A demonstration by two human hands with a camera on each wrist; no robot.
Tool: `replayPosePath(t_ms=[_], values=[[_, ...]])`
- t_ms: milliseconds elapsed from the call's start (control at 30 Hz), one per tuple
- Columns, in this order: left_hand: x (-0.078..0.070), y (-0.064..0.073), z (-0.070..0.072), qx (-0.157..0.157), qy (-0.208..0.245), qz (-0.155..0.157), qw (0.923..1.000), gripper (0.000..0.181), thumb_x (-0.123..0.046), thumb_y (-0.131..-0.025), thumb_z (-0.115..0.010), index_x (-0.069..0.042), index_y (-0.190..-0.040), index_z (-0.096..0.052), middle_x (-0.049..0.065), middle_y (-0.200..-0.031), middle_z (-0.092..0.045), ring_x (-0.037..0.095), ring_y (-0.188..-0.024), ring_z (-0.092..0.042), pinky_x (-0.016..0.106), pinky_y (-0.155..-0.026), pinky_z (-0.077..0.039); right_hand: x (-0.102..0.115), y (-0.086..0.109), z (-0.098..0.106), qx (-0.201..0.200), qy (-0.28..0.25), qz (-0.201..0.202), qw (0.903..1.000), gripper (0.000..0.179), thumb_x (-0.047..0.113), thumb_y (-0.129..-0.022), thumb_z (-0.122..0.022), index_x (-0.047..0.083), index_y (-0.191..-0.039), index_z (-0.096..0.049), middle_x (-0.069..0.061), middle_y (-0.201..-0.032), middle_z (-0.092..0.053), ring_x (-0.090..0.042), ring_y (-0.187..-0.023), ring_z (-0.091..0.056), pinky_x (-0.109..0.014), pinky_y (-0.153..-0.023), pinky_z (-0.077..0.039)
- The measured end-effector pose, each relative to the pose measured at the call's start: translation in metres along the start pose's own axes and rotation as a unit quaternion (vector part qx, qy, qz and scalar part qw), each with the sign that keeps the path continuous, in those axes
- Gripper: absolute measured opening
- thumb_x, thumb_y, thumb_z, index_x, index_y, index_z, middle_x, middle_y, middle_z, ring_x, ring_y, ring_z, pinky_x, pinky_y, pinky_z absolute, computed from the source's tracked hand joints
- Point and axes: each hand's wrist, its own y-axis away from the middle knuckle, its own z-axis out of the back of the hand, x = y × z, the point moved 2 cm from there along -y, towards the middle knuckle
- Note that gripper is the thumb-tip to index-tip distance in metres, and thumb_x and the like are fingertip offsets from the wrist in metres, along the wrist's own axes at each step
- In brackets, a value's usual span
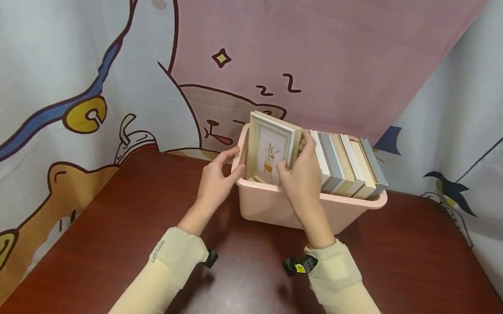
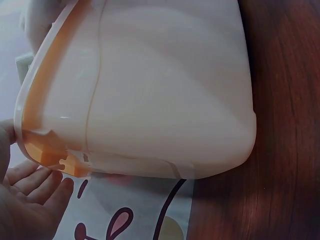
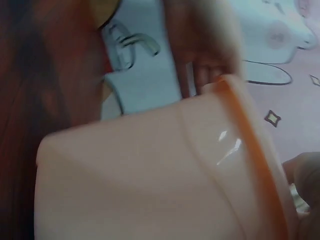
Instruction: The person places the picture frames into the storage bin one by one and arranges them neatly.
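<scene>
A pale wooden picture frame (image 1: 273, 149), with a plant-in-a-pot print, stands upright and slightly tilted in the left part of a pink plastic bin (image 1: 289, 207). My right hand (image 1: 301, 180) grips the frame's right edge, the thumb on its front face. At the bin's left end, my left hand (image 1: 216, 179) touches the rim with its thumb and extended fingers. The left wrist view shows those fingers (image 2: 42, 187) fairly straight beside the bin's end. Motion blurs the right wrist view, and the bin wall hides most of the held frame there.
Several white, grey and wood-toned frames (image 1: 344, 164) stand in a row in the bin's right part. Underneath is a dark red-brown wooden table (image 1: 139, 227). A cartoon-printed cloth (image 1: 331, 50) hangs behind and at both sides.
</scene>
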Motion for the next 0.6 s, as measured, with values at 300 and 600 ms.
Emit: replayPosePath(t_ms=[300,600], values=[[0.000,0.004,-0.002,0.002,0.003,-0.006,1.0000,0.044,-0.014,-0.092,-0.070,-0.005,-0.134,-0.061,0.009,-0.137,-0.064,0.023,-0.128,-0.061,0.038,-0.108,-0.048,0.000,0.008,0.007,0.009,0.118,0.040,0.9922,0.045,0.007,-0.079,-0.066,0.002,-0.122,-0.051,-0.021,-0.105,-0.051,-0.037,-0.067,-0.058,-0.050,-0.055,-0.049],[0.004,0.001,0.005,0.007,-0.031,-0.002,0.9995,0.046,-0.018,-0.093,-0.069,-0.007,-0.137,-0.059,0.013,-0.134,-0.066,0.026,-0.123,-0.064,0.042,-0.104,-0.050,0.003,0.020,0.029,0.030,0.179,0.078,0.9803,0.021,0.008,-0.084,-0.072,-0.005,-0.099,-0.064,-0.019,-0.101,-0.053,-0.038,-0.082,-0.060,-0.052,-0.062,-0.053]])
